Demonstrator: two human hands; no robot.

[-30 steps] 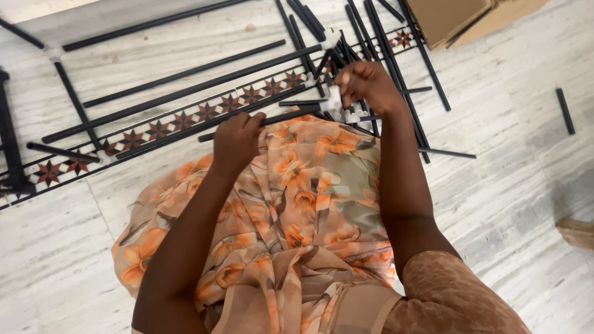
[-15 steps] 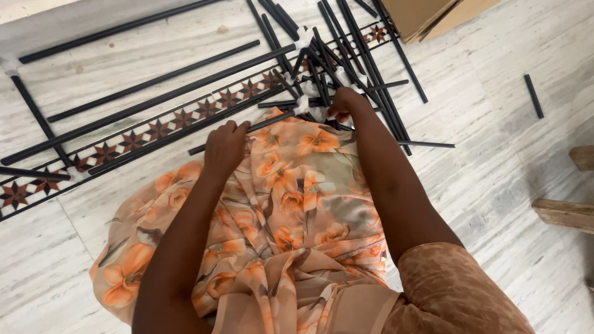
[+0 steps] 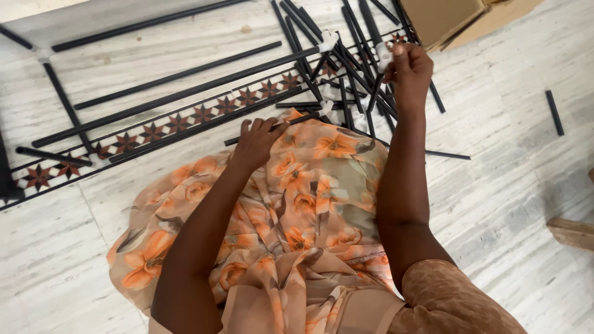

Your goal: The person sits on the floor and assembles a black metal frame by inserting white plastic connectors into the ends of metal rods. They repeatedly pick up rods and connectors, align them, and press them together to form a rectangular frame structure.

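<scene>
My right hand [image 3: 409, 69] pinches a white connector [image 3: 384, 60] on a black rod [image 3: 375, 93], lifted above the rod pile [image 3: 346, 55] for access. The rod's long axis runs down and slightly left toward the floor [image 3: 507, 185]. My left hand [image 3: 257, 139], fingers spread, presses another rod [image 3: 272, 128] flat against the floral fabric [image 3: 309, 185], probably to steady it.

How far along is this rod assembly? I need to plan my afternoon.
Early. Done: one long rod joined by a white connector at far left. In hand: right hand grips a white connector piece over the rod pile; left hand rests on a rod. Left: most rods lie loose.
</scene>
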